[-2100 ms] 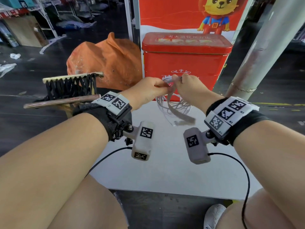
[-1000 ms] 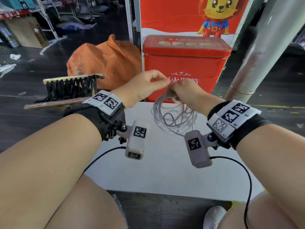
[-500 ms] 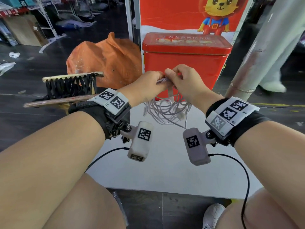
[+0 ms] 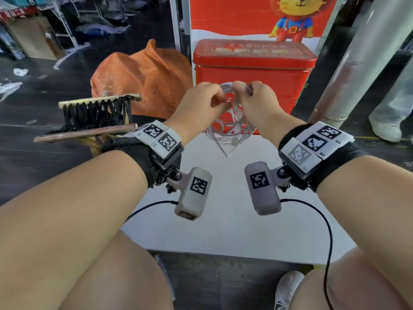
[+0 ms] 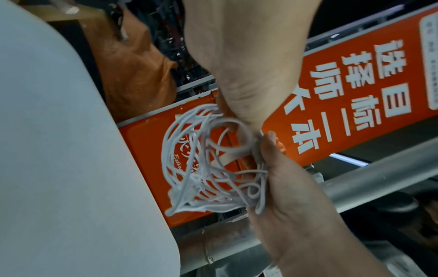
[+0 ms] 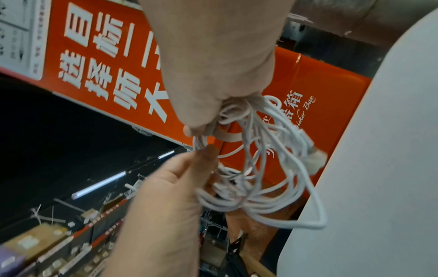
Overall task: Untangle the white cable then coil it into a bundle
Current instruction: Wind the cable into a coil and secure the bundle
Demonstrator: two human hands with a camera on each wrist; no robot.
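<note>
The white cable (image 4: 230, 130) hangs as a loose bundle of several coils above the white table (image 4: 223, 227), in front of the red tin. My left hand (image 4: 214, 101) and right hand (image 4: 243, 90) both pinch the bundle's top, close together. In the left wrist view the coils (image 5: 201, 168) hang between the left hand (image 5: 239, 120) and the right hand (image 5: 267, 150), with a flat white strap (image 5: 233, 150) looped at the grip. The right wrist view shows my right hand (image 6: 201, 127) gripping the gathered strands, the left hand (image 6: 203, 153) pinching below, and a plug end (image 6: 315, 159) dangling.
A red tin box (image 4: 252, 70) stands at the table's far edge, against a red poster. An orange sack (image 4: 143, 79) and a wooden rack with black straps (image 4: 96, 110) lie to the left. A metal pillar (image 4: 357, 63) and another person's shoe (image 4: 388, 128) are at right.
The flat strap that hung loose below the hands two seconds ago is now drawn up into a loop at the grip. Both hands have stayed together at the bundle's top, shifting slightly.
</note>
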